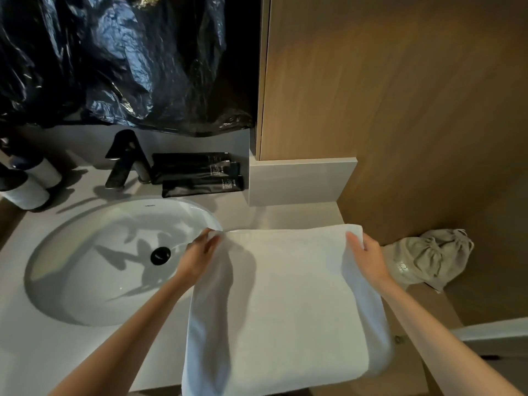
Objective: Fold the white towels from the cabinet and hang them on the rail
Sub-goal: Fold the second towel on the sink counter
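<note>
My left hand [201, 252] pinches the far left corner of a white towel [285, 295]; my right hand [367, 257] grips its far right corner. The towel lies folded on the counter [300, 214] just right of the sink [114, 261], its near edge hanging over the front. It looks soft, thick and floppy, light enough to lift, so I judge the corners the best hold.
</note>
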Demonstrator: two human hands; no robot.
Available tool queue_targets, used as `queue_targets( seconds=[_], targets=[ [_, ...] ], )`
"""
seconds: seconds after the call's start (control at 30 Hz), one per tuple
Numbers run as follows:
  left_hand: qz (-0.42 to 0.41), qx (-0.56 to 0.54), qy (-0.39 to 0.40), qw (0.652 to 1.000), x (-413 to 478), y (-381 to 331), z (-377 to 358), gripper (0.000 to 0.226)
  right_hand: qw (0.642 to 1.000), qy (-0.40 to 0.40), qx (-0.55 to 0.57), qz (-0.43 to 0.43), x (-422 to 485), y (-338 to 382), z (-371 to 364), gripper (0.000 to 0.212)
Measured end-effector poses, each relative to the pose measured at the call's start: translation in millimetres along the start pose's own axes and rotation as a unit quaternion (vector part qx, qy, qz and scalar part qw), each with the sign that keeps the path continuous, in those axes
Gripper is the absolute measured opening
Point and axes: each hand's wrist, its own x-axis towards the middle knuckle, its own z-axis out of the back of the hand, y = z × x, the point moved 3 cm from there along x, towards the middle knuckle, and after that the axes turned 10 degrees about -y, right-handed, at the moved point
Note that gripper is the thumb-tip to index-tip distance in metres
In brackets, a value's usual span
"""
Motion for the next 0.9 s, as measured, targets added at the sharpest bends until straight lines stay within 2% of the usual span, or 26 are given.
queue_targets(
  seconds=[0.07, 0.2, 0.4, 0.5, 0.6, 0.7, 0.8, 0.9],
  targets=[
    [-0.002, 0.024, 0.029, 0.999, 7, 2, -5, 0.017, 0.999, 0.001, -0.011, -0.045, 11, -11, -3, 0.03],
    [-0.023, 0.055, 0.034, 0.998, 15, 3, -11, 0.019, 0.992, -0.007, -0.067, -0.108, 27, -30, -8, 0.032],
    [-0.038, 0.106, 0.011, 0.994, 21, 2, -21, 0.017, 0.985, -0.025, -0.017, -0.168, 31, -33, -2, 0.024],
    [0.037, 0.108, 0.013, 0.993, 32, 8, -29, 0.021, 0.981, -0.04, -0.012, -0.191, 33, -33, -1, 0.023],
    [0.129, 0.063, 0.003, 0.99, 39, 11, -38, 0.022, 0.983, -0.047, -0.048, -0.168, 41, -35, -5, 0.021],
    [0.154, 0.018, -0.008, 0.988, 39, 13, -42, 0.02, 0.982, -0.051, -0.119, -0.138, 48, -39, -7, 0.009],
    [0.224, -0.064, -0.03, 0.972, 38, 19, -41, 0.023, 0.982, -0.025, -0.144, -0.121, 54, -41, -6, 0.023],
    [0.278, -0.134, -0.026, 0.951, 38, 25, -39, 0.028, 0.981, 0.04, -0.17, -0.083, 64, -43, -5, 0.034]
  ],
)
